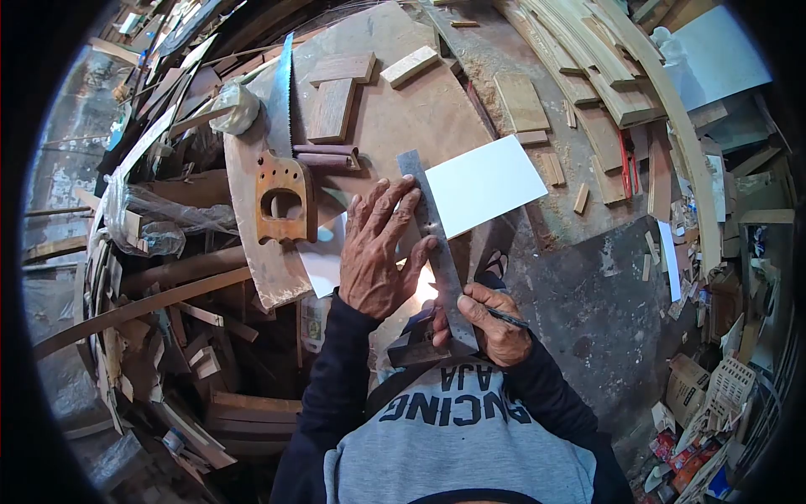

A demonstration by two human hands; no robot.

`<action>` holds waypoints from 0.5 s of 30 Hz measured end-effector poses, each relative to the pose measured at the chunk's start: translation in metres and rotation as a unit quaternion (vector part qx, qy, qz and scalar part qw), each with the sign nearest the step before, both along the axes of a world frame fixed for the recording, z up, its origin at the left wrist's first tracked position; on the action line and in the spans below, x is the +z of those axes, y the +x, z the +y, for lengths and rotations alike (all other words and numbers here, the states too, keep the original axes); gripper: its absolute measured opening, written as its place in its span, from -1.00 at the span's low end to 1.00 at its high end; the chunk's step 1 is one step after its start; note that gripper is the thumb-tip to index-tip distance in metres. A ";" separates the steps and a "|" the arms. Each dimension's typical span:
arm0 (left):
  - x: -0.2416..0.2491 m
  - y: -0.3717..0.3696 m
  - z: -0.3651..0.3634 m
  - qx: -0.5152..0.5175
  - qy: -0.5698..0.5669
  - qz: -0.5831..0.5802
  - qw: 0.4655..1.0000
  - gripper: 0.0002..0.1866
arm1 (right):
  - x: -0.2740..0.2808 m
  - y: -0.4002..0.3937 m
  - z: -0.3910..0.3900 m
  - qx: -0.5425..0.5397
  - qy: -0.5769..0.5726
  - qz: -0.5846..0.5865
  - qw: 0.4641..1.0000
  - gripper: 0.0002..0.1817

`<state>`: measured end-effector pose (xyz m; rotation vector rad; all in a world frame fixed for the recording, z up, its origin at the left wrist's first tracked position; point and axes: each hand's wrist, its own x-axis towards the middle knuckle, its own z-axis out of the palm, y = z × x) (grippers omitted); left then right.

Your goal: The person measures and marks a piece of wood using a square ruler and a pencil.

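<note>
A metal try square (pixel 432 223) lies slanted across a white sheet (pixel 489 186), its stock end near my body. My left hand (pixel 382 252) lies flat with fingers stretched, fingertips and thumb touching the blade's left edge. My right hand (pixel 497 328) is closed around a dark, slim pencil (pixel 509 317) beside the lower end of the blade. Its other fingers reach under the square, partly hidden. Part of the sheet is covered by the square and my left hand. A bright patch of light falls beside my left thumb.
A handsaw (pixel 285 197) with a wooden handle lies on the worn board tabletop (pixel 403 101). Beside it are wood blocks (pixel 332 109) and a light wood strip (pixel 410 66). Stacked planks (pixel 588 59) stand at the back right. Scrap wood (pixel 193 336) crowds the left.
</note>
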<state>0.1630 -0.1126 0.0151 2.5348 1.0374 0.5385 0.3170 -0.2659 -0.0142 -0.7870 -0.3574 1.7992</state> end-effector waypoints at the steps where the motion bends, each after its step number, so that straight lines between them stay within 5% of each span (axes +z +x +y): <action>1: -0.001 0.000 0.000 0.000 0.003 0.000 1.000 -0.32 | -0.001 0.000 0.000 0.000 -0.001 0.003 1.000 -0.63; 15: 0.004 0.004 -0.001 -0.001 0.031 0.017 0.999 -0.39 | -0.004 0.000 0.000 0.010 0.005 0.021 1.000 -0.59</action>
